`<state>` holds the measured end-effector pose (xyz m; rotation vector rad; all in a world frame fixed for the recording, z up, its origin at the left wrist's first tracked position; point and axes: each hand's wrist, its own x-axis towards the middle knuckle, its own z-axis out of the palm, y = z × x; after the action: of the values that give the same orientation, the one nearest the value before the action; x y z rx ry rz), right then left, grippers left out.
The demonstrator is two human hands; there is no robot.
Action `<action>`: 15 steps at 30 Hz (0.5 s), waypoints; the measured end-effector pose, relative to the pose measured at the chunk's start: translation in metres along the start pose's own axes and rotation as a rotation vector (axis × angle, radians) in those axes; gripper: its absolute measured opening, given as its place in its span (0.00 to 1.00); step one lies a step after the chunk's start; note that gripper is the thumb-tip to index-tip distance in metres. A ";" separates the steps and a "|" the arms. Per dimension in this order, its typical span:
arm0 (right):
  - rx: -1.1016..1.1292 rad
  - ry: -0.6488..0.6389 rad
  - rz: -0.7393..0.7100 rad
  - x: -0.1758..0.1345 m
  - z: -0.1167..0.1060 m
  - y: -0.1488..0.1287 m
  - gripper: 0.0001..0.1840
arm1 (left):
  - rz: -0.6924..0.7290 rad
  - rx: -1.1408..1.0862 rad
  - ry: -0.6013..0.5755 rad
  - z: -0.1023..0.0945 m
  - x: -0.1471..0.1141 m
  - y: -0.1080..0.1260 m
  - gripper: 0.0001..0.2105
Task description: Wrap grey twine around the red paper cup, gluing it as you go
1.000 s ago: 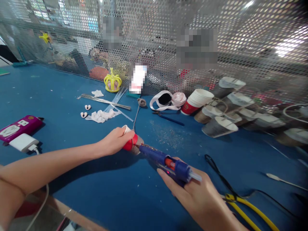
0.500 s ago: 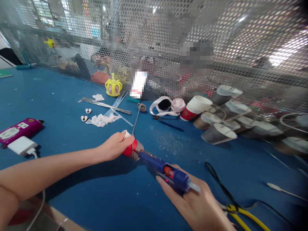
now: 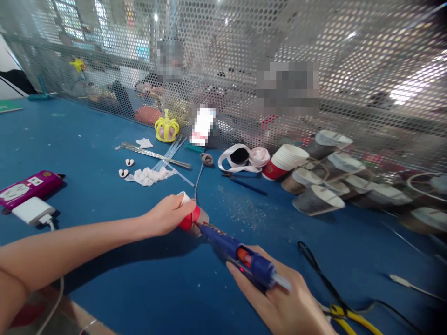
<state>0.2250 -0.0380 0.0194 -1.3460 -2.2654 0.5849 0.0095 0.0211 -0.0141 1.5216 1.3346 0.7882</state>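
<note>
My left hand (image 3: 168, 215) is wrapped round a red paper cup (image 3: 189, 221), which lies tilted on its side with its white opening towards the upper left. Grey-brown cord covers the cup's base end, and a strand of cord (image 3: 199, 180) runs from it up to a small coil. In my right hand (image 3: 279, 298) is a blue hot glue gun (image 3: 240, 253) with a red light on and a clear glue stick poking out the back. Its nozzle tip touches or nearly touches the cup where the cord meets the red. My right fingers are partly hidden under the gun.
Stacked paper cups (image 3: 284, 162) and several cord-wrapped cups (image 3: 318, 200) stand at the right. Yellow-handled pliers (image 3: 352, 318) and a black cable lie near my right arm. Glue sticks (image 3: 174, 151), a yellow crown (image 3: 166, 128) and a power bank (image 3: 33, 188) are farther off. A perforated metal screen (image 3: 226, 60) edges the table.
The view has shifted slightly, so things sit a little lower. Both hands keep their grip; the cup and glue gun hold nearly the same position.
</note>
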 end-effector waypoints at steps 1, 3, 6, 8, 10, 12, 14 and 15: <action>0.002 -0.007 -0.001 0.000 0.000 0.000 0.05 | 0.000 -0.002 -0.002 0.000 0.000 0.000 0.19; 0.008 -0.006 0.014 0.000 0.001 0.000 0.04 | -0.002 -0.003 0.001 0.000 0.000 0.000 0.19; 0.015 0.014 0.011 0.000 0.001 -0.001 0.04 | -0.001 0.001 0.011 -0.001 -0.001 0.000 0.18; 0.012 0.016 -0.017 0.000 0.001 -0.002 0.04 | 0.005 0.004 0.013 -0.001 -0.001 0.001 0.18; 0.009 0.015 -0.018 0.000 0.001 -0.003 0.05 | 0.008 0.001 0.010 -0.001 -0.001 0.001 0.18; 0.012 0.018 0.005 -0.001 0.001 -0.003 0.04 | 0.002 -0.003 -0.002 -0.001 -0.001 0.002 0.18; 0.013 0.023 0.019 -0.001 0.001 -0.001 0.04 | -0.007 -0.002 -0.014 -0.001 -0.001 0.002 0.19; 0.011 0.024 0.017 -0.001 0.001 -0.001 0.05 | -0.009 0.002 -0.019 -0.001 -0.001 0.003 0.19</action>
<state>0.2243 -0.0395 0.0185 -1.3614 -2.2304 0.5832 0.0095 0.0205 -0.0112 1.5205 1.3275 0.7655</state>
